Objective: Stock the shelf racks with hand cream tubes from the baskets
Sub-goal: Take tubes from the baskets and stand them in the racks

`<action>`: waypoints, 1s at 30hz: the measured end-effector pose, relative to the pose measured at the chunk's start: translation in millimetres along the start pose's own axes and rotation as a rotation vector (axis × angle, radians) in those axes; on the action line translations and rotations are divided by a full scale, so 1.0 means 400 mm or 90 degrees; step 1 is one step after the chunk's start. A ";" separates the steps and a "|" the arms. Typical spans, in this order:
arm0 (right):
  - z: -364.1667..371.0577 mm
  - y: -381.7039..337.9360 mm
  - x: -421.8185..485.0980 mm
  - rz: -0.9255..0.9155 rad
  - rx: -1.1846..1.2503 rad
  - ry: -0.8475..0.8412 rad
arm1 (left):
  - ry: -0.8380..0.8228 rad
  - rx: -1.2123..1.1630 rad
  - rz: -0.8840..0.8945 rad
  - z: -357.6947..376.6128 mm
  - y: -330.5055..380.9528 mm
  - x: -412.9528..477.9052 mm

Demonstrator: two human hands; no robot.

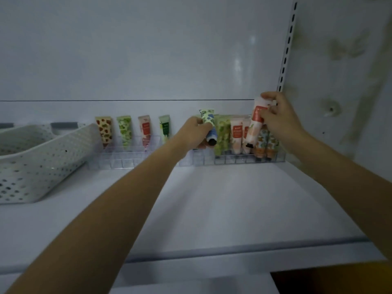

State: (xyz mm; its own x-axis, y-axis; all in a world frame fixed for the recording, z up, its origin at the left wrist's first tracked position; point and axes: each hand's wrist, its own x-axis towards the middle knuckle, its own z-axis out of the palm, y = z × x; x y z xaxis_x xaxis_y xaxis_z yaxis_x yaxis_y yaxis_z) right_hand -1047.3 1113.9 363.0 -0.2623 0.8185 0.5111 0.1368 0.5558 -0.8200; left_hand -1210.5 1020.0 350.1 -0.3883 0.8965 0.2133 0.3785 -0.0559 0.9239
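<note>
shelf [212, 198]: a smooth, flat white board; from my feed the clear rack stands at its back edge.
back panel [148, 49]: a glossy white sheet rising straight behind the clear rack.
basket [42, 158]: white plastic punched all over with small holes, with rounded corners; it sits on the shelf well left of the clear rack. I cannot see inside it.
clear rack [233, 161]: transparent plastic split into small square cells.
second rack [127, 159]: the same clear plastic, just left of the clear rack; four tubes [124, 128] stand in it spaced apart, with spotted, leafy, red and green prints.
slotted post [286, 49]: a white strip with dark slots, rising above the clear rack's right end.
left hand [194, 132]: over the clear rack's left end, fingers curled round the blue tube.
right hand [280, 117]: above the clear rack's right end, fingertips pinching the flat top of the red tube.
stocked tubes [236, 134]: soft flat-topped tubes packed upright, caps down, in the clear rack's right half; I make out green leaf, white-and-red and orange prints.
red tube [255, 122]: white with a red label and a dark cap pointing down, tilted over the stocked tubes.
blue tube [209, 126]: pale with blue flowers and a black cap pointing down, just above the clear rack's left cells.
</note>
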 end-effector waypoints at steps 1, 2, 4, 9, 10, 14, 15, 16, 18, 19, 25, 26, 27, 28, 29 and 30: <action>-0.002 0.013 0.001 -0.012 -0.003 -0.009 | 0.008 -0.019 -0.009 0.025 -0.001 -0.001; -0.001 0.026 0.004 -0.021 -0.003 -0.014 | 0.021 -0.043 -0.021 0.046 -0.002 -0.001; 0.009 0.046 0.012 -0.039 -0.004 -0.025 | 0.044 -0.087 -0.045 0.085 -0.009 -0.001; 0.045 0.091 0.037 -0.077 -0.022 -0.050 | 0.093 -0.086 -0.036 0.127 -0.074 -0.002; 0.052 0.102 0.037 -0.077 -0.024 -0.062 | 0.102 -0.065 -0.025 0.123 -0.088 -0.001; 0.083 0.165 0.032 -0.132 -0.098 -0.132 | 0.121 -0.052 0.003 0.098 -0.107 0.005; 0.085 0.173 0.034 -0.140 -0.113 -0.141 | 0.127 -0.054 0.007 0.095 -0.107 0.007; 0.085 0.176 0.036 -0.142 -0.119 -0.143 | 0.131 -0.051 0.010 0.094 -0.107 0.009; 0.085 0.182 0.040 -0.158 -0.146 -0.136 | 0.134 -0.044 0.012 0.098 -0.109 0.013; 0.083 0.184 0.040 -0.174 -0.173 -0.137 | 0.132 -0.043 0.012 0.102 -0.111 0.014; 0.065 0.170 0.028 -0.275 -0.219 0.010 | 0.109 -0.051 0.030 0.107 -0.104 0.007; 0.060 0.161 0.026 -0.272 -0.195 0.024 | 0.108 -0.061 0.032 0.106 -0.103 0.005; 0.058 0.155 0.022 -0.264 -0.170 0.025 | 0.105 -0.072 0.032 0.106 -0.101 0.004; 0.058 0.148 0.015 -0.253 -0.143 0.010 | 0.101 -0.085 0.030 0.106 -0.100 0.002; 0.062 0.143 0.006 -0.237 -0.116 -0.013 | 0.093 -0.094 0.028 0.105 -0.100 0.001; 0.069 0.139 -0.004 -0.216 -0.088 -0.044 | 0.081 -0.100 0.025 0.105 -0.098 -0.002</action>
State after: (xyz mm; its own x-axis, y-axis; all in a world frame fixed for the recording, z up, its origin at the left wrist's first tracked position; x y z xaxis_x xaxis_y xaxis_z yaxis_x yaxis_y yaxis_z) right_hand -1065.6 1139.5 309.3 -0.3782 0.5756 0.7250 0.1575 0.8118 -0.5624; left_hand -1189.6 1040.0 300.3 -0.4823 0.8305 0.2787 0.2637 -0.1657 0.9503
